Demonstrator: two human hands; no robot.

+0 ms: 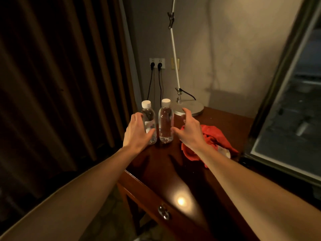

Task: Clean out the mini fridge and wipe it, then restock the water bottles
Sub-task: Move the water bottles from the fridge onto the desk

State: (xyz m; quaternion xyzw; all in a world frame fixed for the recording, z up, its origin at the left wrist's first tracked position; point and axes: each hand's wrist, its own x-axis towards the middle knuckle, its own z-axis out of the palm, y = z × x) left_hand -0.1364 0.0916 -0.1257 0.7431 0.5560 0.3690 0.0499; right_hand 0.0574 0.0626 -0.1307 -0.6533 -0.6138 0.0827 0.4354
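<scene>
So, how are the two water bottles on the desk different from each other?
The left bottle shows a white label; the right bottle looks bare and clear. The left hand is wrapped partly around the left bottle, while the right hand is open beside the right bottle. Both stand upright with white caps.

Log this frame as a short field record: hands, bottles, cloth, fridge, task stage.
left hand: open, curled around left bottle, contact unclear
right hand: open, beside right bottle, not gripping
bottles: two, upright, capped, side by side on wooden table
red cloth: crumpled on table, right of bottles
fridge door: open, at right edge
stage: apparently reaching to pick up bottles for restocking
</scene>
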